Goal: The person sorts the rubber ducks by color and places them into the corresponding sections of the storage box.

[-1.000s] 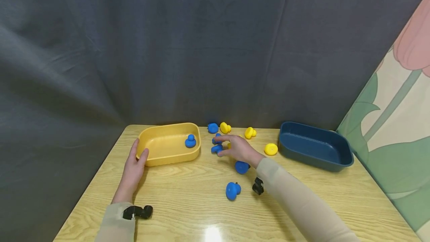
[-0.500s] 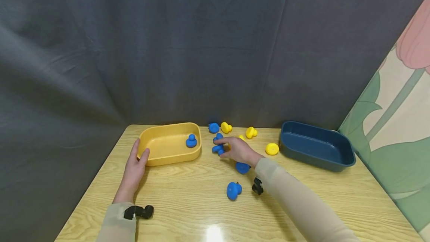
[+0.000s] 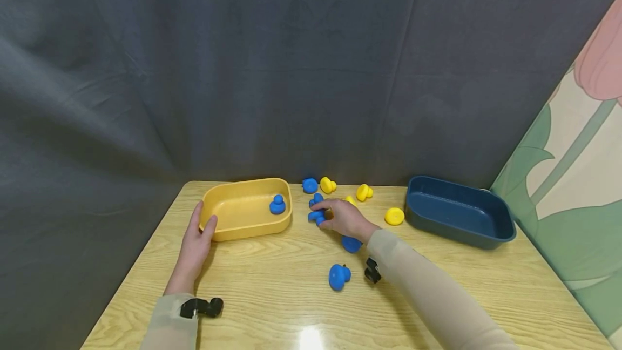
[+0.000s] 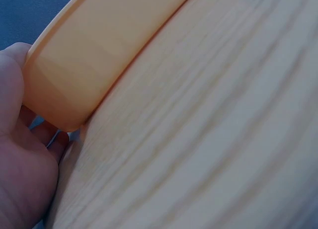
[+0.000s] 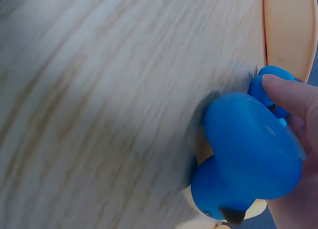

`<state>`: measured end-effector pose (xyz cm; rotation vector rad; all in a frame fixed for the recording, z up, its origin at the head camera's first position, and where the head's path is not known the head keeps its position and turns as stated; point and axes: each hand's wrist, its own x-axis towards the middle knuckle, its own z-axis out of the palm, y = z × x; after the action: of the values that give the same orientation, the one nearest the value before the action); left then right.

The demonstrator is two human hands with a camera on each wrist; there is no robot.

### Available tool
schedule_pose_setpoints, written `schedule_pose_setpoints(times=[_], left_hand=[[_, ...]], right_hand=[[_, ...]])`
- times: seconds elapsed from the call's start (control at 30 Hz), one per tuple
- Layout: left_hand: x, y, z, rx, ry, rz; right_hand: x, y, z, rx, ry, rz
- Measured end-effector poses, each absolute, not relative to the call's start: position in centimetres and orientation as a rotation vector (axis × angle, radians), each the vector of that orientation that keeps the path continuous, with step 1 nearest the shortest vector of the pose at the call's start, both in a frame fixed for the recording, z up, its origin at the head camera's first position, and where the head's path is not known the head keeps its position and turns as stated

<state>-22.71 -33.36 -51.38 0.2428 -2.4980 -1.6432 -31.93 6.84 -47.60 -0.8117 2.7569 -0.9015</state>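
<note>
Dark grey cloth curtain point(image 3: 291, 69) hangs behind my pale wood-grain table point(image 3: 272, 296), with a tulip-patterned panel point(image 3: 578, 177) off at three o'clock. Taking the table as a dial, twelve at the curtain, the shallow rounded yellow plastic tray point(image 3: 252, 230) stands at ten o'clock and the rounded dark blue plastic tray point(image 3: 452, 234) at two.

By my judgement the work is at an early stage: one smooth blue bird-shaped toy point(image 3: 277, 207) sits upright in the yellow tray, toward its three o'clock end, and no toy shows in the dark blue tray. All the others are out on the table.

My left hand point(image 3: 193, 247) grips the yellow tray at its eight o'clock corner. My right hand point(image 3: 347, 219), well apart from it near twelve, pinches a second blue toy point(image 3: 316, 215) between thumb and finger (whether it has left the wood, I cannot tell).

Left to deal with, I reckon, are the far blue toy point(image 3: 310, 186), the blue toy just beyond my fingertip point(image 3: 318, 197), the blue toy below my wrist point(image 3: 351, 244), the nearest blue toy point(image 3: 339, 277) around six, and four yellow toys point(image 3: 394, 216) between twelve and two, one partly hidden behind my hand.
</note>
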Motion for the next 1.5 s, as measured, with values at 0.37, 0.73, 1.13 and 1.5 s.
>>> schedule_pose_setpoints(times=[0.37, 0.73, 1.13, 1.5], left_hand=[[-22.6, -33.3, -51.3, 0.244, -2.500, -1.642], [-22.5, -33.4, -51.3, 0.246, -2.509, -1.621], [-22.6, -33.5, -51.5, 0.234, -2.500, -1.633], [-22.5, -33.5, -51.6, 0.226, -2.498, -1.635]], right_hand=[[-31.7, 6.9, -47.6, -0.838, 2.763, -0.928], [-31.5, 7.1, -47.6, -0.855, 2.784, -0.963], [-31.3, 7.1, -47.5, -0.826, 2.768, -1.036], [-31.0, 6.8, -46.5, -0.833, 2.755, -1.117]])
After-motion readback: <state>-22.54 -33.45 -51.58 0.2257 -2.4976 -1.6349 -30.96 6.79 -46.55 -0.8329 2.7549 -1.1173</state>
